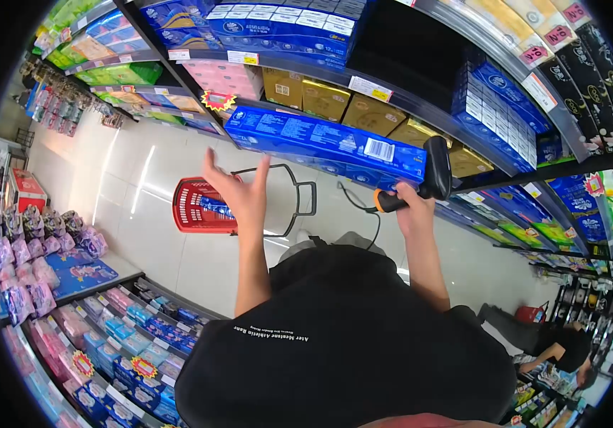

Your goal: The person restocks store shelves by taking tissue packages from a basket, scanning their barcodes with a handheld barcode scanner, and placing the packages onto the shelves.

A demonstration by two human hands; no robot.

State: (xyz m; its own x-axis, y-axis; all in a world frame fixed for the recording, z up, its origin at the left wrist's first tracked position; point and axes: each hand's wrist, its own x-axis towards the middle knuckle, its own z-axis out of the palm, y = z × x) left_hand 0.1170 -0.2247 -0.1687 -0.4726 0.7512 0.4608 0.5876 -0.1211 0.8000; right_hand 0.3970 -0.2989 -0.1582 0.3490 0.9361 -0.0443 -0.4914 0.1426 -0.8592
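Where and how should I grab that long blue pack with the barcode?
Probably by its left end, bringing your open left hand in from the left: the pack is long and narrow, that end is unobstructed, and the barcode and scanner are near the right.

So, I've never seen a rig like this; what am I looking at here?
No machine here: just a person's two bare hands. The one picture comes from a camera worn on the head, looking forward and down, so the black shirt is the wearer's own. The right hand holds a handheld scanner, its head beside one end of a long blue pack. The left hand is open and looks empty. Gold boxes stand beyond the pack; a red basket stands on the floor.
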